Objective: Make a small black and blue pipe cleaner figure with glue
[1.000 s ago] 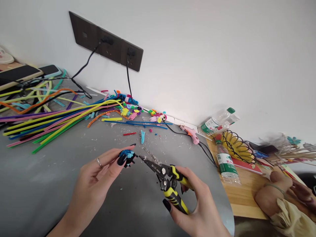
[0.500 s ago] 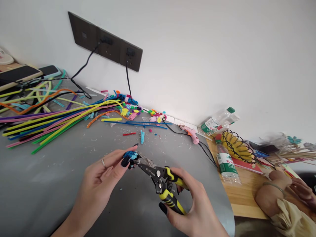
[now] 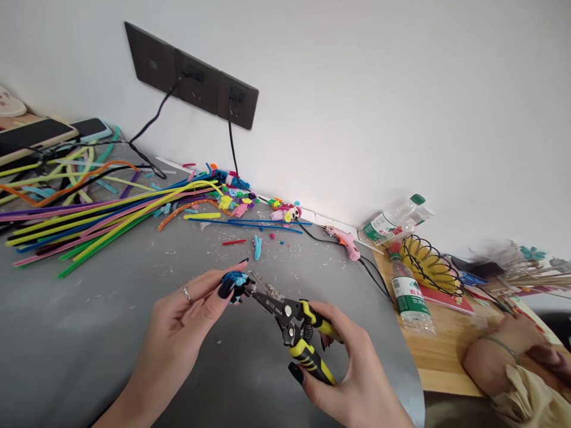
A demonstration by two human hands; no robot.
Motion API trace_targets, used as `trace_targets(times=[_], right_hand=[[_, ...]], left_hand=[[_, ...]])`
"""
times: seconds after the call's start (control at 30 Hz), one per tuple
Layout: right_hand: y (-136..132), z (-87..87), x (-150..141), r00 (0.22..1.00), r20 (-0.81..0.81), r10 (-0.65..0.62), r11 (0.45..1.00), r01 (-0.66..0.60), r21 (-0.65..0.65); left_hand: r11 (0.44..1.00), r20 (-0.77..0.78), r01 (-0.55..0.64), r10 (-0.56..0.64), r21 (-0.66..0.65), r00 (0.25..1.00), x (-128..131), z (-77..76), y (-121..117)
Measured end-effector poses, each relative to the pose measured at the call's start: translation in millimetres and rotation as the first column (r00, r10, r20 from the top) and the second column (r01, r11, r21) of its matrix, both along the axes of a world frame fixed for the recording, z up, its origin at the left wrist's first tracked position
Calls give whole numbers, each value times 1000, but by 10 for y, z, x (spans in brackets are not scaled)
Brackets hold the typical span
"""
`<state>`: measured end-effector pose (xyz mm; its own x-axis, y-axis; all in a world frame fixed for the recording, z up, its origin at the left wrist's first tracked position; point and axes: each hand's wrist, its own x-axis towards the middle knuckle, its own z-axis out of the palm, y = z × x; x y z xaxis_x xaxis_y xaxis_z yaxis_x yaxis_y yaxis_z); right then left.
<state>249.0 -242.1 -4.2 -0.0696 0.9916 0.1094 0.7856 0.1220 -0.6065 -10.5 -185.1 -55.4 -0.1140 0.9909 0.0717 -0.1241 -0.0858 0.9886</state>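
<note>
Between thumb and fingers, my left hand (image 3: 182, 321) pinches a small blue and black pipe-cleaner piece (image 3: 235, 279). My right hand (image 3: 352, 362) is wrapped round the yellow and black handles of a pair of wire strippers (image 3: 289, 321). Their dark jaws point left, and the tips are at the black right side of the piece; whether they grip it I cannot tell. Just beyond my hands, a short folded light-blue pipe cleaner (image 3: 257, 247) and a small red strip (image 3: 234, 242) lie on the grey table mat (image 3: 111, 309).
A heap of coloured pipe cleaners (image 3: 111, 220) covers the left side. By the wall lies a pink glue gun (image 3: 345, 241) with its cord. At right are plastic bottles (image 3: 408, 294), a yellow wire basket (image 3: 430, 264) and another person's arm (image 3: 495, 351). Fluff is scattered about.
The wire strippers' tips have shifted slightly right and down, and more of the blue and black piece shows. The other person's hand at right has moved slightly.
</note>
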Motion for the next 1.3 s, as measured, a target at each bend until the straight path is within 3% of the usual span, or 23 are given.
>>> trace_targets(times=[0.17,0.4,1.0,1.3], right_hand=[[11,22,-4,1000,-9,4,999,-4,41],[-56,-39,-15,997,-43,-60,997,58,-51],[28,53,-28,999,-52,14,999,-16,-48],[42,123,-31,997,-75,13,996,-20,-92]], left_hand=[[1000,-2,-2,2,-7,1000,-1,5,-11],[1000,25,13,-12,-15,1000,17,10,-30],[1000,-44,15,-16,-26,999,11,108,-7],[999,-37,32,-34,-34,999,-4,65,2]])
